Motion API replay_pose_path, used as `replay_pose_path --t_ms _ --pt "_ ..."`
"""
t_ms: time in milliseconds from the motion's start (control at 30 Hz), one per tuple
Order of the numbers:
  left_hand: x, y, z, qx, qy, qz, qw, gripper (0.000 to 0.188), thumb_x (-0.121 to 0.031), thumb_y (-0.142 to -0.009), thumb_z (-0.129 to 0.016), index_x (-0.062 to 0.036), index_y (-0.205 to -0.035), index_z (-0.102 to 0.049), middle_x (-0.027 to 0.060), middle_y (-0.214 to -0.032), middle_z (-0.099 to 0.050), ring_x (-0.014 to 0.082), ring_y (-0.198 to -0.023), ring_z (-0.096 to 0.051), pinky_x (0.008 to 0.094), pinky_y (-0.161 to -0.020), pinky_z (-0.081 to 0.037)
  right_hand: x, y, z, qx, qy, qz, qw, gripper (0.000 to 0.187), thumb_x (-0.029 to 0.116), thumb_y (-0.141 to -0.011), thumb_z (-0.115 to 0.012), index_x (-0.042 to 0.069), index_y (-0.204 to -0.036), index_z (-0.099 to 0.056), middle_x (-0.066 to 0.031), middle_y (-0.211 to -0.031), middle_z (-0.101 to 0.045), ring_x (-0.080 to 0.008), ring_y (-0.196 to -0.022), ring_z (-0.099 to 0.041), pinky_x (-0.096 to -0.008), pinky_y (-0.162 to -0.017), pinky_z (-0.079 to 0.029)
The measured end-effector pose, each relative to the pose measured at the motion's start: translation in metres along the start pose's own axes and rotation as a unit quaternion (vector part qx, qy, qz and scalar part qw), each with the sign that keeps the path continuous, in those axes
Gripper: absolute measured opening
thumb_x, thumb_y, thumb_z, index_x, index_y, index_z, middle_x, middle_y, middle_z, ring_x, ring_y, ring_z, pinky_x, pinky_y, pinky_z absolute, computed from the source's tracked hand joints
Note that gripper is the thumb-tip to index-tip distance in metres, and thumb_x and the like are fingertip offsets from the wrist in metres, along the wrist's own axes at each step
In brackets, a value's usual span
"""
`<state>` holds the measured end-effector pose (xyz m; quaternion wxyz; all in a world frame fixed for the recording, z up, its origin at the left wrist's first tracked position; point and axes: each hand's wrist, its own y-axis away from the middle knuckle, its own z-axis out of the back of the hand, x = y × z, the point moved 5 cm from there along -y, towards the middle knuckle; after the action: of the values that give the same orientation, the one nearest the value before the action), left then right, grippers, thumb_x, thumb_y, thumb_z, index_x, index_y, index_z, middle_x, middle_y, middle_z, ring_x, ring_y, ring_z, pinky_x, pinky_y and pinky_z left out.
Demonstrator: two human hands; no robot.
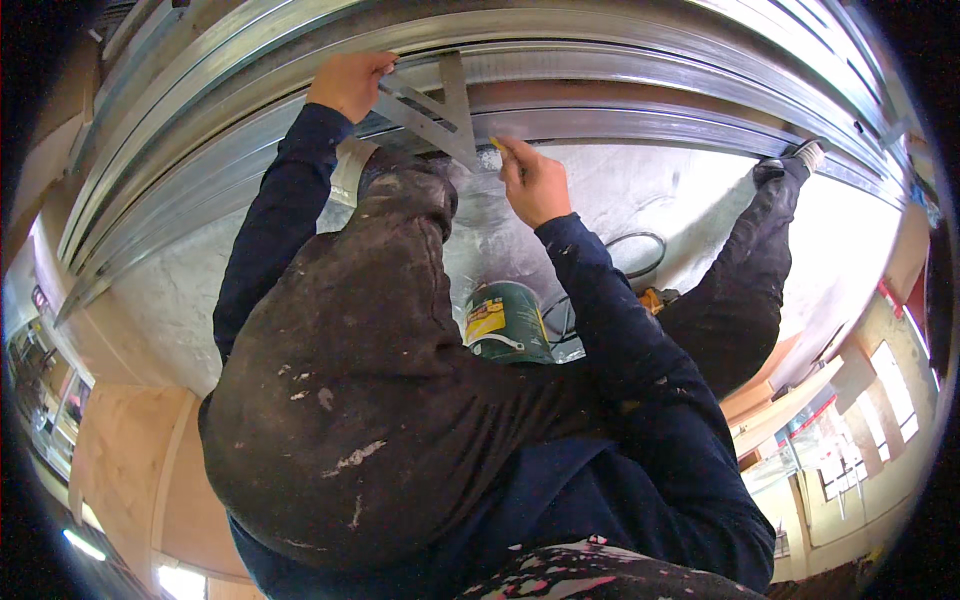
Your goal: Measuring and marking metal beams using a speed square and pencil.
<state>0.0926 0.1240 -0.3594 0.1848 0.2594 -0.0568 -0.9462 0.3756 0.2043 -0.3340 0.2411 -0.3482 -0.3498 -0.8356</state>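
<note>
My left hand [352, 85] is closed on one corner of a flat metal triangular square [424, 118], which lies across long grey metal channels [590, 120]. The triangle's cut-out and its upright edge show to the right of my fingers. Just right of the triangle's lower tip, my right hand [537, 187] pinches a thin yellow marking stick [497, 145], only its end showing. Whether it is a pencil or a marker I cannot tell. Between my legs stands a dark green bucket [508, 322] with a yellow label and a white handle.
Several metal channels run side by side along the far side. My bent knee [400, 200] is close to the near channel, and my other foot [800, 160] rests against them at the right. A black cable [650, 240] loops on the grey floor [690, 180] near an orange-yellow tool [655, 300].
</note>
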Motion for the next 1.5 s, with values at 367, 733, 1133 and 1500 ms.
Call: replay_pose_path --t_ms 367,733,1133,1500 --pt "0.001 0.003 -0.002 -0.008 -0.009 0.023 1.000 0.030 -0.013 -0.084 -0.055 -0.0214 -0.111 -0.065 0.0091 -0.097 -0.068 0.0329 -0.085 -0.064 0.0427 -0.073 -0.052 0.055 -0.041 0.006 -0.086 0.035 0.099 0.991 0.022 0.017 -0.087 -0.056 0.010 -0.107 -0.064 -0.0196 -0.084 -0.065 -0.0376 -0.075 -0.064 -0.0437 -0.066 -0.051" --pt "-0.005 0.000 -0.004 0.049 -0.050 0.051 0.996 0.031 -0.012 -0.085 -0.051 -0.0179 -0.112 -0.065 0.0120 -0.099 -0.067 0.0365 -0.089 -0.062 0.0459 -0.078 -0.050 0.055 -0.077 -0.012 -0.139 0.077 0.120 0.980 0.022 0.015 -0.089 -0.053 0.010 -0.107 -0.064 -0.0189 -0.083 -0.065 -0.0373 -0.079 -0.063 -0.0417 -0.068 -0.051" --pt "-0.009 0.002 -0.006 0.012 -0.038 0.024 0.999 0.026 -0.010 -0.082 -0.053 -0.0142 -0.104 -0.067 0.0076 -0.099 -0.068 0.0326 -0.089 -0.064 0.0418 -0.077 -0.052 0.040 -0.039 -0.004 -0.087 0.033 0.081 0.992 0.020 0.015 -0.086 -0.054 0.010 -0.103 -0.066 -0.0192 -0.080 -0.065 -0.0371 -0.074 -0.064 -0.0440 -0.068 -0.051" --pt "0.002 0.007 -0.012 -0.013 0.005 0.020 1.000 0.026 -0.010 -0.081 -0.055 -0.0140 -0.104 -0.067 0.0083 -0.100 -0.068 0.0330 -0.091 -0.063 0.0432 -0.079 -0.051 0.059 -0.079 -0.009 -0.105 0.071 0.101 0.987 0.021 0.019 -0.089 -0.052 0.010 -0.103 -0.065 -0.0183 -0.086 -0.065 -0.0380 -0.079 -0.063 -0.0436 -0.070 -0.051"
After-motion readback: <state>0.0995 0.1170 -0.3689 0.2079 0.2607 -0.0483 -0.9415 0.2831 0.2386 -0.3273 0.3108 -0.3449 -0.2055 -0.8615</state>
